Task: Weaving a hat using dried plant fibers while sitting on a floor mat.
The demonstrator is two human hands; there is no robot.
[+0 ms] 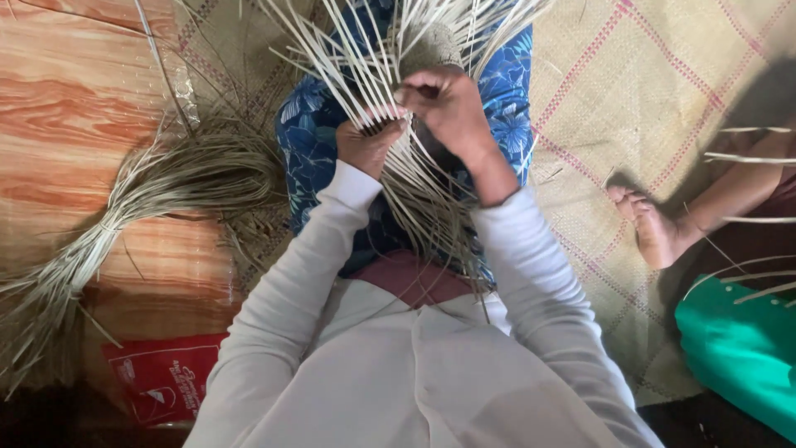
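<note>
I sit on the floor with a half-woven piece of pale reed strips (398,50) over my lap, which is covered by blue flowered cloth (311,124). My left hand (369,137) is closed around a bunch of the loose strips, which fan out upward from it. My right hand (444,99) pinches strips just beside it, near the small woven patch (431,46). The two hands almost touch. More strips hang down between my white sleeves (290,290).
A tied bundle of dried reeds (166,182) lies on the wood-patterned floor at the left. A red printed bag (166,377) is at lower left. A checked woven mat (630,75) lies right, with another person's bare foot (651,224) and green cloth (738,344).
</note>
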